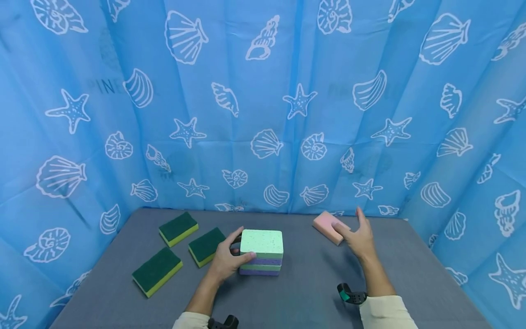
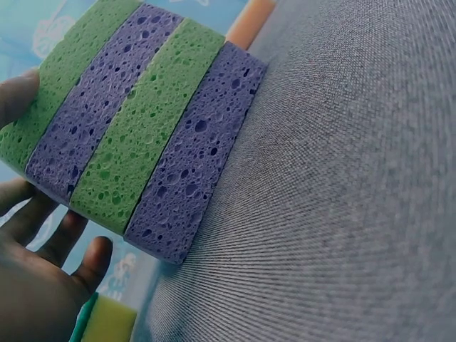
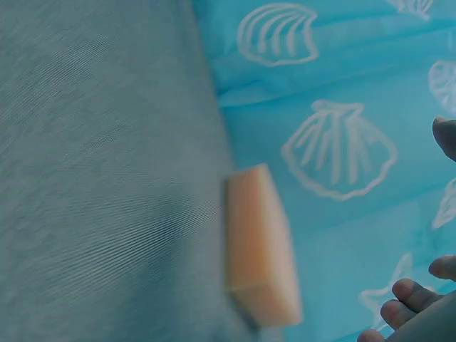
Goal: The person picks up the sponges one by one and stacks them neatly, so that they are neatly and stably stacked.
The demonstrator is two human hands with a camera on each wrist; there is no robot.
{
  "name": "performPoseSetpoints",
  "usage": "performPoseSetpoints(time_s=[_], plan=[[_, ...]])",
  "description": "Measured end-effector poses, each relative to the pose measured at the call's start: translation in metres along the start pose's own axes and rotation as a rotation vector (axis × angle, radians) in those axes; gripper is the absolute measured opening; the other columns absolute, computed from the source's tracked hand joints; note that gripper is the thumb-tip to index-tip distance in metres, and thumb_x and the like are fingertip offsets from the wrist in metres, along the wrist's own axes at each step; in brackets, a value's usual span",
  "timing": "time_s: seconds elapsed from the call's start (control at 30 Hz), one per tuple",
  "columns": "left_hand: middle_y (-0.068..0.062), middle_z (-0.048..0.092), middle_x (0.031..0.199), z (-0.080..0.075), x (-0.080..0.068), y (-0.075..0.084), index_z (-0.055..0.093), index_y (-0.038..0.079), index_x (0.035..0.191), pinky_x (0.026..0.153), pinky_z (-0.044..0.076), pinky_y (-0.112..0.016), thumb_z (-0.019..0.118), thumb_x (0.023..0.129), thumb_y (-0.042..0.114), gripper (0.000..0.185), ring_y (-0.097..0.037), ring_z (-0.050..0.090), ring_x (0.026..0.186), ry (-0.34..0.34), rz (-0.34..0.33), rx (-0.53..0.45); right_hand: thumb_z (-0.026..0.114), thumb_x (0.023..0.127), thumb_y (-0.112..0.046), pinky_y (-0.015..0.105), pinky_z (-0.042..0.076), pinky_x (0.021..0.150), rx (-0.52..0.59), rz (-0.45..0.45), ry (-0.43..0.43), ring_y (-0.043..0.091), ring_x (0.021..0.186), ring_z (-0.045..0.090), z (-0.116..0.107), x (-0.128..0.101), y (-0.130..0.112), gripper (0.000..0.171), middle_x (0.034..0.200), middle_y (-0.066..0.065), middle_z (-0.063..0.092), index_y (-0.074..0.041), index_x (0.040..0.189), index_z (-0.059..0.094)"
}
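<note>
A stack of sponges, green (image 1: 262,242) and purple (image 1: 267,273) in turn, stands mid-table. My left hand (image 1: 226,259) grips the top green sponge at its left end, thumb on the front face. In the left wrist view the thumb touches the top green sponge (image 2: 85,71), while the other fingers lie along the stack's end, partly hidden. Over on the right, a pink sponge (image 1: 327,225) lies flat. My right hand (image 1: 359,235) hovers just beside and above it, fingers spread and holding nothing; the right wrist view shows a gap between the hand (image 3: 420,306) and the sponge (image 3: 260,249).
Three green-and-yellow scouring sponges lie left of the stack: one at the back (image 1: 178,227), one near the left hand (image 1: 207,244), one in front (image 1: 157,269). A blue shell-patterned curtain (image 1: 263,114) hangs behind the grey table (image 1: 306,292).
</note>
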State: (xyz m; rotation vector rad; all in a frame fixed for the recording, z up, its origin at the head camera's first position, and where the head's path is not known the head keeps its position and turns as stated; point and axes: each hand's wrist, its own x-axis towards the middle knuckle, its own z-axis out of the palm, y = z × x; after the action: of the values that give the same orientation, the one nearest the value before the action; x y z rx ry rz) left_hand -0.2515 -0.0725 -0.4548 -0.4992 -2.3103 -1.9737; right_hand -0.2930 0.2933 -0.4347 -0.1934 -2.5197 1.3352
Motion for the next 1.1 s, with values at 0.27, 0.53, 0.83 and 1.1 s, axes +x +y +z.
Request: performPoseSetpoints(time_s=[0.27,0.53,0.83,1.1], plan=[[-0.024,0.048,0.131,0.0,-0.001,0.0,0.035,-0.005,0.146,0.086,0.045,-0.049,0.074,0.084,0.005,0.074,-0.037,0.051,0.109,-0.021,-0.014,-0.013,0.072,0.085,-0.045,0.062,0.013,0.107,-0.017,0.117,-0.074,0.047,0.14,0.004,0.009,0.007,0.03,0.112,0.154,0.032,-0.001,-0.002,0.153,-0.006],[-0.024,0.049,0.129,0.0,-0.002,0.001,0.036,-0.006,0.145,0.087,0.045,-0.051,0.075,0.084,0.006,0.073,-0.037,0.052,0.107,-0.013,-0.002,-0.007,0.072,0.085,-0.044,0.062,0.013,0.108,-0.048,0.18,-0.144,0.051,0.138,0.002,0.012,0.017,0.055,0.116,0.151,0.036,-0.002,0.006,0.15,-0.01],[-0.022,0.049,0.13,0.001,0.004,-0.016,0.036,-0.004,0.146,0.086,0.045,-0.05,0.075,0.083,0.006,0.074,-0.036,0.052,0.107,0.001,-0.002,0.006,0.074,0.083,-0.041,0.062,0.011,0.107,-0.093,0.177,-0.189,0.054,0.136,0.001,0.018,0.023,0.061,0.119,0.149,0.04,-0.004,0.01,0.148,-0.011],[-0.015,0.05,0.132,-0.001,0.01,-0.039,0.04,0.006,0.147,0.085,0.047,-0.04,0.078,0.083,0.016,0.075,-0.026,0.052,0.107,0.007,0.005,0.003,0.073,0.084,-0.036,0.063,0.017,0.105,-0.222,0.137,-0.168,0.056,0.134,0.01,0.025,0.029,0.062,0.111,0.146,0.043,0.008,0.013,0.148,-0.003]])
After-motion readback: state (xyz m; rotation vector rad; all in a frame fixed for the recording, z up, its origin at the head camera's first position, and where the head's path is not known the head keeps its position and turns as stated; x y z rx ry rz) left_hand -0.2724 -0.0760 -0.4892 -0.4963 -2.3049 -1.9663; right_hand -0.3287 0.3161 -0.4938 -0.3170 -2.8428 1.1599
